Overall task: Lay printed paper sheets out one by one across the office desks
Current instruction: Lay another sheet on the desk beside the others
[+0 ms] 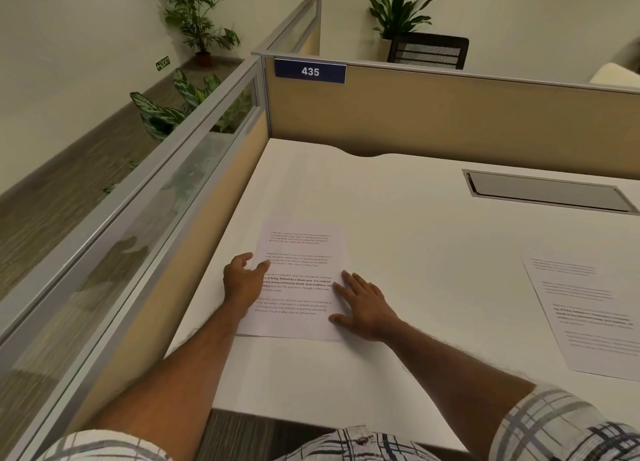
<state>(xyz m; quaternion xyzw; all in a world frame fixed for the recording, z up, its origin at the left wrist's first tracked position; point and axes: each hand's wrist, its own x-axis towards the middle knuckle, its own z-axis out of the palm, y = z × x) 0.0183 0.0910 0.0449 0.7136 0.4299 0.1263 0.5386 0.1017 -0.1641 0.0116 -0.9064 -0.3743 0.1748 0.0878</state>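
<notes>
Light, floppy sheet, pressed to the counter by spread right hand and loosely curved left hand; likely best pinched at an edge.

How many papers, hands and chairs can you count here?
Paper sheets: 2 (sheet under the hands, sheet at right)
Hands: 2 (left hand, right hand)
Chairs: 1 (black chair)
Total: 5

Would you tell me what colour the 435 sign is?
The sign is dark blue with white digits; head view.
</notes>
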